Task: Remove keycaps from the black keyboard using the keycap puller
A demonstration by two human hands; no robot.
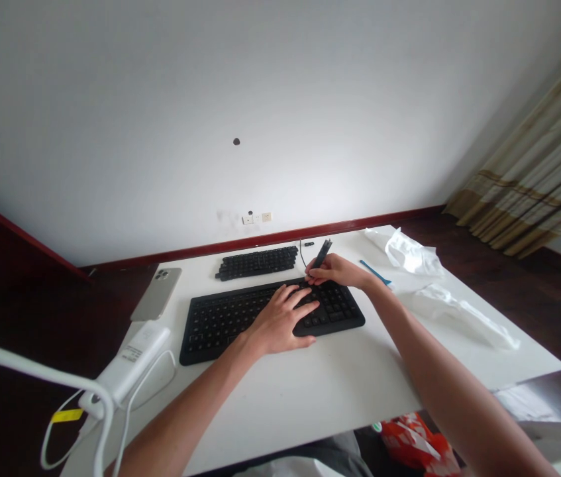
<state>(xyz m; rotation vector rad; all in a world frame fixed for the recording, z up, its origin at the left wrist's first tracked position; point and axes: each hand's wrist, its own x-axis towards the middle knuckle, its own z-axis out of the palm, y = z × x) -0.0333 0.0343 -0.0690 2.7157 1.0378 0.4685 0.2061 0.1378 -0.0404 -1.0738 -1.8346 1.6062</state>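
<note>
Here's the keyboard [230, 318], right under both hands on the white counter [310, 387]! The left hand [280, 321] lies across its middle, fingers spread and grasping nothing, thumb at the near edge. Over at the far edge, the right hand [332, 271] has its fingers closed around a dark stick [322, 255], the grip low on it, the top poking out above.

What's out of sight? Plenty: the left hand covers a patch of keys, and the right hand masks the stick's lower end, so whether that tip touches the keyboard, I can't tell. The stick's top is too small to make out, and both forearms run out of frame at the bottom.

Now the lines! The keyboard's long axis runs left to right, its right end angled a little farther from the person. The stick tilts, top leaning right and away, bottom aimed down at the far edge. Behind the keyboard sits a block of black keys [257, 262], with a blue tool [375, 272] off to the right.
</note>
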